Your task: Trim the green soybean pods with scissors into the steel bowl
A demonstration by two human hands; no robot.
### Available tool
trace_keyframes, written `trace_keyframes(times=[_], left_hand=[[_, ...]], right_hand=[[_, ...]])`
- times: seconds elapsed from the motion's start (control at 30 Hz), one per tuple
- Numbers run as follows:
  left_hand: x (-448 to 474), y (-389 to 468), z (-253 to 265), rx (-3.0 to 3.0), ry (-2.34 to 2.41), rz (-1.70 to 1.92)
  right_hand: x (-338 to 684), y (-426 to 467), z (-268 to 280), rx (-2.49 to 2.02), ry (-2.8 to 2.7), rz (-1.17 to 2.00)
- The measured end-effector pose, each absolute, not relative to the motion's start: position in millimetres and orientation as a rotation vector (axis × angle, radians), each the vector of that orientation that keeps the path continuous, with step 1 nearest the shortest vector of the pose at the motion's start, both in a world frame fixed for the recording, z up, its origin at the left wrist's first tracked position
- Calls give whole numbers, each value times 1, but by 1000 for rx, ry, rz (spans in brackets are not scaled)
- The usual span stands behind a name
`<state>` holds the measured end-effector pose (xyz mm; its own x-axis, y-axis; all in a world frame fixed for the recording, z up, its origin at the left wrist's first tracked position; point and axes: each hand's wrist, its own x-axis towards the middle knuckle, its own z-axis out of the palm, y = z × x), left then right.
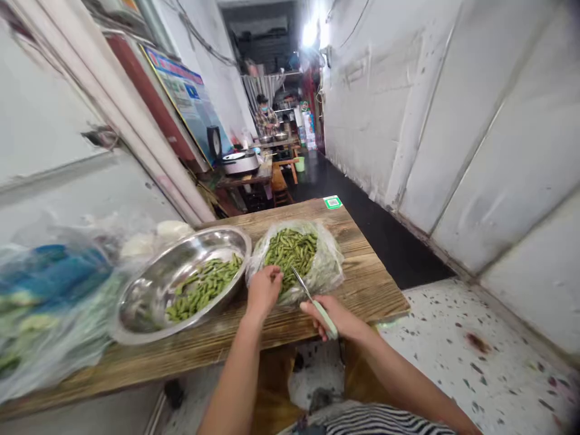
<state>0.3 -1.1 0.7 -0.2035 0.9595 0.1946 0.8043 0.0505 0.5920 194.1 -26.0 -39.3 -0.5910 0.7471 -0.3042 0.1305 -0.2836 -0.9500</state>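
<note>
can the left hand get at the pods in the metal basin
Probably yes: the left hand is close beside the metal basin, whose open top leaves the green pods uncovered.

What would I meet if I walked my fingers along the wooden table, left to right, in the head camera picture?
Blurry plastic bag with something blue inside → shiny metal basin with green pods in it → open plastic bag full of more green pods.
</note>
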Motion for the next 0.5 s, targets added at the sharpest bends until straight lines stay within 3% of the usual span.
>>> trace_keyframes(times=[0.5], left_hand=[[4,-10,7,1487,1685,1073]], right_hand=[[200,-28,-34,-1083,-1590,1869]])
